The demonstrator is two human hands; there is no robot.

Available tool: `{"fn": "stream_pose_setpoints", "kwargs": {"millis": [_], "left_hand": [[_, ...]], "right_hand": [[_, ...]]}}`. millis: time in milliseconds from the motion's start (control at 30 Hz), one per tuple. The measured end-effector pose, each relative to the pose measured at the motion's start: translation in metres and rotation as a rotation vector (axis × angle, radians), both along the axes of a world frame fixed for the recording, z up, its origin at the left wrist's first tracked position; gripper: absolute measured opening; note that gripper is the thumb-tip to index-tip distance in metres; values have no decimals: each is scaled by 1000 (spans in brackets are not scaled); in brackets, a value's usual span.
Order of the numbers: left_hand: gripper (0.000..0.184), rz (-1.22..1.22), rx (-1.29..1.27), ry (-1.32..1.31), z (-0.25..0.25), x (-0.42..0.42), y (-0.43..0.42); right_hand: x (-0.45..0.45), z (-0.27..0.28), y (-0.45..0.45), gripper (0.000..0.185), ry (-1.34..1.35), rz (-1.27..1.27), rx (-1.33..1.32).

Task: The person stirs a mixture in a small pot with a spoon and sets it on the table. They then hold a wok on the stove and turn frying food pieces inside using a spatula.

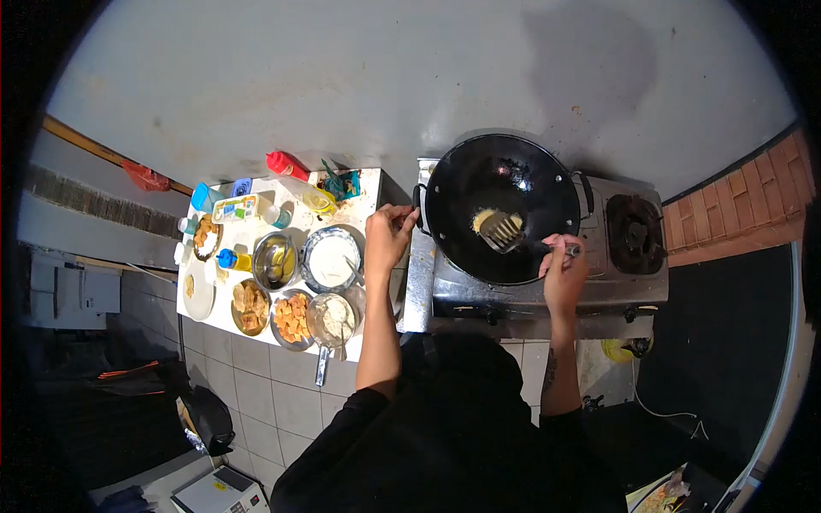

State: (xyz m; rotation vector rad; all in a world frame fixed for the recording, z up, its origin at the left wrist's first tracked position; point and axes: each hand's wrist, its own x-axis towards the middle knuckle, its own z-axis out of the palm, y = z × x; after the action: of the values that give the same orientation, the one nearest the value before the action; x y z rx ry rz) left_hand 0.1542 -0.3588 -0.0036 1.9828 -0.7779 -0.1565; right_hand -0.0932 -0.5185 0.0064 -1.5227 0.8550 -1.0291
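While bowls (267, 250) crowd the white table (363, 195) | left hand (389, 232) grips the wok's left handle (417, 196) | black wok (466, 184) sits on the stove (547, 297) | slotted spatula (503, 232) meets pale food (481, 220) inside | right hand (563, 267) grasps the spatula

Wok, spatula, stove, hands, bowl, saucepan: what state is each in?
Wok: on the stove, something pale yellow inside
Spatula: slotted head down in the wok
Stove: no flame visible
Left hand: closed on the wok's handle
Right hand: gripping the spatula
Bowl: holding something white
Saucepan: holding something pale
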Motion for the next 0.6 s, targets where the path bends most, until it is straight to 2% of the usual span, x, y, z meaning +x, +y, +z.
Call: {"fn": "stream_pose_setpoints", "kwargs": {"millis": [233,300,433,533,600], "left_hand": [[25,-3,-13,-34,3,-5,1],[25,-7,-8,-39,2,-5,2],[25,-5,-16,-12,6,-8,4],[25,-4,-31,-6,1,-8,4],[25,-7,-19,-41,-2,-6,5]], "right_hand": [[8,-6,-10,15,-21,-25,-70],[6,-8,-12,12,4,102,-59],[-1,0,-19,10,91,80,-49],[6,-4,-20,14,2,-30,-91],[10,-9,-16,13,-29,82,-76]]}}
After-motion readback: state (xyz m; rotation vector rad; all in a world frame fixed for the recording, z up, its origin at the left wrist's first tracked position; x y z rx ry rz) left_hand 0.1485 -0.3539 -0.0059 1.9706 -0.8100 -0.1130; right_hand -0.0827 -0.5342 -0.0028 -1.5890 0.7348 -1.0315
